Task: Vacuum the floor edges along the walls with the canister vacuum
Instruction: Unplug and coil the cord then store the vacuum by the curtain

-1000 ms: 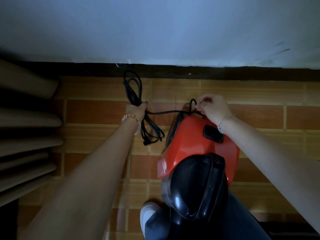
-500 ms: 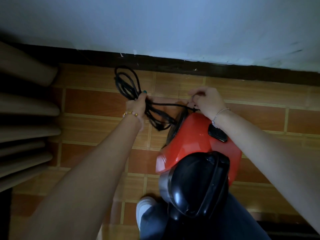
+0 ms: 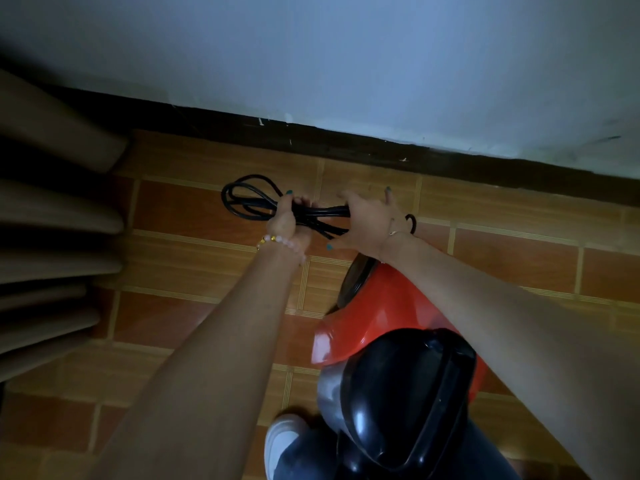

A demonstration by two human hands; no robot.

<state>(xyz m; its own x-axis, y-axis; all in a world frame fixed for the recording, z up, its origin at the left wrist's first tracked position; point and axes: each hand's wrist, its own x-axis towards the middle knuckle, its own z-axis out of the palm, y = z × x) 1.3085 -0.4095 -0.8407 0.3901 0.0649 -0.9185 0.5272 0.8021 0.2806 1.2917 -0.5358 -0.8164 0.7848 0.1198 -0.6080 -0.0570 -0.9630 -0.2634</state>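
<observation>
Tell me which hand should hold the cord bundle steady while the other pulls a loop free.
Left, probably. The left hand grips the cord bundle round its middle, loops fanning out beyond it. The right hand sits at the bundle's end with fingers spread, so freer to pull.

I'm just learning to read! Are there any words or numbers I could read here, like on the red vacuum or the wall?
None. No word, number, brand or sign can be read on the red vacuum, its black handle, the black cord, the wall or the floor tiles. The picture is dim, so any small print would not show.
</observation>
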